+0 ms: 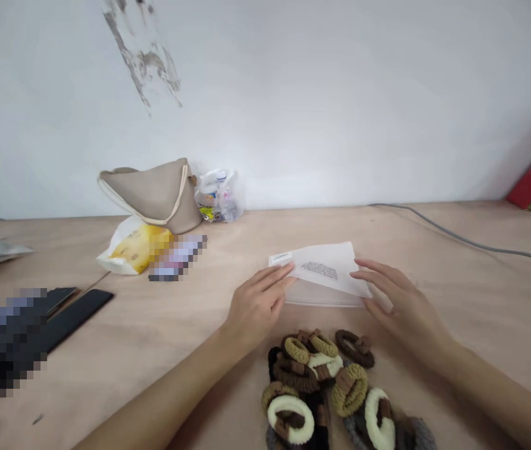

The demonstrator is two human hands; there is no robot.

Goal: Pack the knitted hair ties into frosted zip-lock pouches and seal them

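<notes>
Over the bench (152, 331), right hand (406, 306) has its grip parted at the right edge of the white pouch (324, 269); left hand (256, 306) rests fingers on its left end, can't tell if pinching. Pouch sits just beyond braided hair ties (352, 397).

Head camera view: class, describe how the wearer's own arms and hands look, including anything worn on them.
The left hand and right hand are ungloved, with no rings visible. Both slender forearms are sleeveless where seen, with no watch or bracelet visible.
</notes>
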